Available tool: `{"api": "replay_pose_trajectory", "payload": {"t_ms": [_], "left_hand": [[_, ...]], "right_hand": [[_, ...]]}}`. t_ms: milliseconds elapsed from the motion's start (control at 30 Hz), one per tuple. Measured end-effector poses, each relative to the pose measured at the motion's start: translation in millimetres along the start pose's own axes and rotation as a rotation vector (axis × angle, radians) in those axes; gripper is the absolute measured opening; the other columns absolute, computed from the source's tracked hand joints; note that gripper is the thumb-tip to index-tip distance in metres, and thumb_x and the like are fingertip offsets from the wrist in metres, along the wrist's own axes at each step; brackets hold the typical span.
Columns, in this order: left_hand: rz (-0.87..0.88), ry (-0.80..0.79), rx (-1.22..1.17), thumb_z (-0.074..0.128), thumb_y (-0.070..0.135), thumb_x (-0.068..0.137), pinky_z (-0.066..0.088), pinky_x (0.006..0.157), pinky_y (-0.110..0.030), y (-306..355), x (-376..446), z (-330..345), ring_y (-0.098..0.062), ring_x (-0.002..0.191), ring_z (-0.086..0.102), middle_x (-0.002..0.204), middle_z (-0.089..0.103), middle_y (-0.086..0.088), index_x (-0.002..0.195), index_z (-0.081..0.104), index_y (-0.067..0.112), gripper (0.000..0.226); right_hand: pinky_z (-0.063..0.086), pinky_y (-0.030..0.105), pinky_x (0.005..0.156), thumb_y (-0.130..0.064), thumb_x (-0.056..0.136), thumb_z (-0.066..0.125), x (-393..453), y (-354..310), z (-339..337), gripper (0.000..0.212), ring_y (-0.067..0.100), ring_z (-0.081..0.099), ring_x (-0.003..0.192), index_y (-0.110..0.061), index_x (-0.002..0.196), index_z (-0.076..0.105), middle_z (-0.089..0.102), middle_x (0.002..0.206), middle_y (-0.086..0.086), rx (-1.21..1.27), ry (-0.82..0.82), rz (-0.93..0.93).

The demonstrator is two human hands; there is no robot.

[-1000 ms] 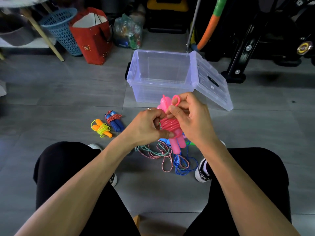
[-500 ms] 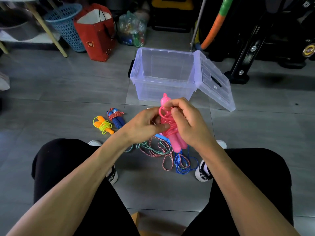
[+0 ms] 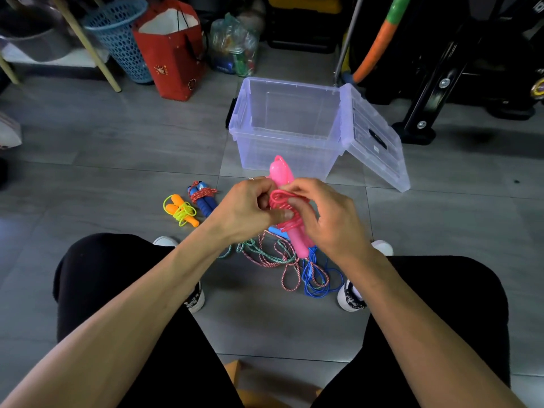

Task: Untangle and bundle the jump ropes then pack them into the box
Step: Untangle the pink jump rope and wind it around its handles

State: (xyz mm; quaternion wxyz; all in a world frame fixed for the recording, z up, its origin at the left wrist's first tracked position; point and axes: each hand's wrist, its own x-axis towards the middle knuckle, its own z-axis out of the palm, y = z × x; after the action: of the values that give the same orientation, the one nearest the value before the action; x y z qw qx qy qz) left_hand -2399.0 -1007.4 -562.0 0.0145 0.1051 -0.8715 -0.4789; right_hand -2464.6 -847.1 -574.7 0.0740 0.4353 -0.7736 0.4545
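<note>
Both hands work just above the floor, in front of the knees. The left hand (image 3: 247, 209) pinches the coils of the pink jump rope (image 3: 290, 213), and the right hand (image 3: 325, 219) curls round its handles and cord. Behind them stands the clear box (image 3: 282, 148), its lid (image 3: 374, 136) hanging open to the right. Two bundled ropes, orange (image 3: 180, 212) and blue (image 3: 203, 198), lie left of the hands on bare tile. A loose tangle of ropes (image 3: 282, 257) sprawls between the shoes.
</note>
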Motion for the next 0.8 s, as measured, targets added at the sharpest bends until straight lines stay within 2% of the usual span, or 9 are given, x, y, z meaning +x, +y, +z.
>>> {"api": "replay_pose_trajectory", "payload": {"t_ms": [100, 200, 300, 433, 567, 700, 800], "left_hand": [[0.012, -0.008, 0.009, 0.08, 0.016, 0.077, 0.027, 0.052, -0.022, 1, 0, -1, -0.008, 0.054, 0.029, 0.061, 0.037, 0.004, 0.076, 0.058, 0.008, 0.023], [0.008, -0.038, 0.07, 0.079, 0.021, 0.078, 0.028, 0.051, -0.02, 3, 0, -2, -0.008, 0.052, 0.032, 0.059, 0.039, 0.007, 0.077, 0.06, 0.008, 0.023], [0.005, -0.042, 0.08, 0.08, 0.022, 0.077, 0.03, 0.05, -0.017, 8, 0, -6, -0.006, 0.051, 0.036, 0.058, 0.041, 0.008, 0.068, 0.055, 0.016, 0.027], [0.001, -0.005, 0.137, 0.081, 0.022, 0.075, 0.031, 0.049, -0.014, 10, 2, -7, -0.004, 0.05, 0.04, 0.056, 0.041, 0.007, 0.06, 0.047, 0.02, 0.037], [0.022, 0.054, 0.215, 0.08, 0.018, 0.071, 0.029, 0.049, -0.017, 9, 3, -1, -0.011, 0.05, 0.036, 0.056, 0.042, 0.005, 0.056, 0.04, 0.022, 0.043], [0.093, 0.152, 0.223, 0.077, 0.012, 0.073, 0.029, 0.052, -0.014, 5, 3, 2, -0.008, 0.053, 0.037, 0.061, 0.04, 0.009, 0.061, 0.045, 0.016, 0.035], [0.11, 0.207, 0.204, 0.081, 0.019, 0.071, 0.029, 0.055, -0.014, 2, 0, 4, -0.006, 0.058, 0.038, 0.064, 0.04, 0.009, 0.066, 0.048, 0.015, 0.034]], "right_hand": [[0.051, 0.035, 0.083, 0.008, 0.088, 0.06, -4, 6, 10, 0.022, 0.031, 0.064, 0.088, 0.006, 0.108, 0.068, 0.069, 0.102, 0.015, -0.122, 0.055, -0.19], [0.051, 0.026, 0.086, 0.009, 0.089, 0.059, -1, 1, 13, 0.02, 0.026, 0.066, 0.089, 0.005, 0.106, 0.07, 0.069, 0.101, 0.014, -0.091, 0.146, -0.073], [0.045, 0.014, 0.085, 0.005, 0.091, 0.057, 4, -6, 12, 0.017, 0.018, 0.064, 0.087, 0.003, 0.102, 0.071, 0.068, 0.098, 0.012, -0.059, 0.176, -0.017], [0.047, 0.015, 0.083, 0.012, 0.085, 0.058, 8, -9, 14, 0.025, 0.02, 0.065, 0.085, 0.001, 0.104, 0.071, 0.067, 0.095, 0.011, -0.098, 0.168, -0.044], [0.043, 0.011, 0.083, 0.018, 0.077, 0.059, 9, -13, 22, 0.039, 0.023, 0.065, 0.081, 0.001, 0.109, 0.071, 0.066, 0.094, 0.011, -0.146, 0.181, -0.023], [0.044, 0.011, 0.081, 0.013, 0.079, 0.053, 13, -12, 22, 0.035, 0.021, 0.062, 0.083, 0.002, 0.107, 0.071, 0.062, 0.097, 0.017, -0.153, 0.191, -0.061], [0.047, 0.016, 0.074, 0.01, 0.082, 0.055, 16, -8, 20, 0.03, 0.016, 0.056, 0.081, 0.0, 0.104, 0.072, 0.055, 0.1, 0.021, -0.145, 0.195, -0.064]]}}
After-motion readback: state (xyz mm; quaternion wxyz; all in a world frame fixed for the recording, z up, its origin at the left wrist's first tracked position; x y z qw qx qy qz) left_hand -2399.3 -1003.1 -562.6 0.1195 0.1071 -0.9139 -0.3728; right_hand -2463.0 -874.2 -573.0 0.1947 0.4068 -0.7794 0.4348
